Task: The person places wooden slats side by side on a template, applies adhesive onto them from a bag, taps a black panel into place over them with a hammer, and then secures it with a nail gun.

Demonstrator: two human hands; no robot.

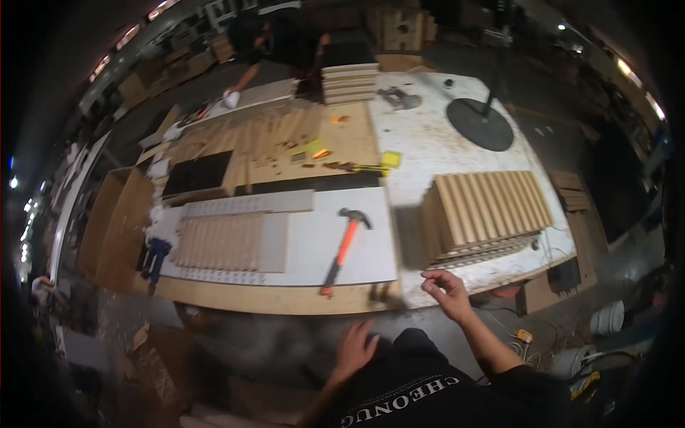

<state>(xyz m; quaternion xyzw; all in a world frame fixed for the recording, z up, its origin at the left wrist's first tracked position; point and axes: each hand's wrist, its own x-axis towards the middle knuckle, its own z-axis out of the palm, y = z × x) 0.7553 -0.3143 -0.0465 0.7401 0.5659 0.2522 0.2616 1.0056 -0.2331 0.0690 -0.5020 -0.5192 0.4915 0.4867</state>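
Observation:
My left hand (355, 347) hovers low in front of the table edge, fingers stretched out and nothing in it. By the table's front edge, my right hand (447, 294) is raised with its fingers loosely bent and apart, and I see nothing held. Just beyond it stands a stack of ribbed wooden panels (492, 210). A claw hammer (345, 250) with an orange and black handle lies on a white board (374, 235), apart from both hands. Left of the hammer, a row of light wooden strips (221, 242) rests on that board.
A blue clamp-like tool (155, 258) lies at the left edge beside a cardboard box (114, 221). Yellow items (390, 159) and wood scraps lie farther back. A round black stand base (479, 125) sits far right. Another person (275, 43) leans over the far side near stacked boards (349, 82).

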